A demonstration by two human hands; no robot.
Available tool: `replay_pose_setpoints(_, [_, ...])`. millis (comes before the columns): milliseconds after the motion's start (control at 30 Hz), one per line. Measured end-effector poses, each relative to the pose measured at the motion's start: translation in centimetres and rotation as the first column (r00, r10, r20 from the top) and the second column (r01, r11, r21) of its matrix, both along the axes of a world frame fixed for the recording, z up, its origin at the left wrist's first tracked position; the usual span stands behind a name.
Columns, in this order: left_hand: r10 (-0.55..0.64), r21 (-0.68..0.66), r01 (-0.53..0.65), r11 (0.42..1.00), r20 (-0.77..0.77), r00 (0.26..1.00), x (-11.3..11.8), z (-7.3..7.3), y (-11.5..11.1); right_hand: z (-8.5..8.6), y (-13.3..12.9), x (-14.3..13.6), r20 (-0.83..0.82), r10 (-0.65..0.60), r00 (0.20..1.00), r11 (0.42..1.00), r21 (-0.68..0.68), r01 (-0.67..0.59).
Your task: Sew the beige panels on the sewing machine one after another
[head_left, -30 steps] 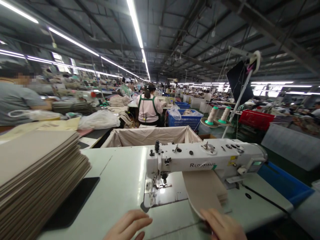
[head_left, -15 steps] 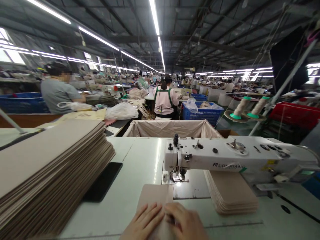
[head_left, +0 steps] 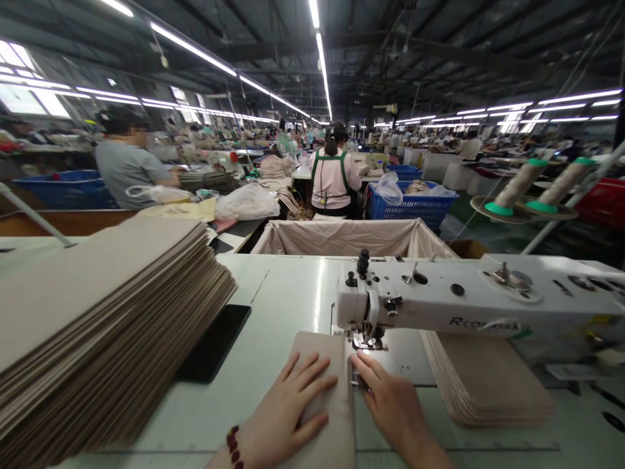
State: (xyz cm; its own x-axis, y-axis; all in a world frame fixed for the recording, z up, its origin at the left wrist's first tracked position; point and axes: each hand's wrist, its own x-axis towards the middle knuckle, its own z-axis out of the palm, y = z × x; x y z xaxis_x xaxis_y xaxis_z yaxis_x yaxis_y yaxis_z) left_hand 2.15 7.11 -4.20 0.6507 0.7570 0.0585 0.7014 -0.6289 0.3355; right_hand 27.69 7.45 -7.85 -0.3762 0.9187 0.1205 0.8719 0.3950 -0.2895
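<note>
A beige rounded-corner panel (head_left: 325, 352) lies lengthwise on the sewing table, its far end just left of the presser foot (head_left: 366, 342). Spread flat on top of it is my left hand (head_left: 293, 407), fingers apart, with a dark red bead bracelet at the wrist. My right hand (head_left: 393, 397) is at the panel's right edge, its fingers curled together close to the presser foot. Something small, dark and metallic shows under those fingers, too hidden to name. The white sewing machine (head_left: 430, 303) stands ahead and to the right.
A tall stack of beige panels (head_left: 122, 293) fills the left, with a black phone (head_left: 215, 345) beside it. Smaller panels (head_left: 488, 378) are piled under the machine arm. Behind the table is a cloth-lined bin (head_left: 342, 236); thread cones (head_left: 520, 189) stand right. Two co-workers sit beyond.
Both hands and the panel have moved forward, bringing the panel's end beside the presser foot. My left fingers have spread, and my right hand has shifted to the panel's right edge. The view has turned slightly.
</note>
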Motion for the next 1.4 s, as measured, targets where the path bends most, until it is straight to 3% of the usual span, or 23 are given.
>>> replay_pose_setpoints(1400, [0.02,-0.006,-0.02,1.0,0.055,0.998,-0.1,-0.58,0.39,0.07,0.5,0.02,-0.013,0.006,1.0,0.998,-0.057,-0.007])
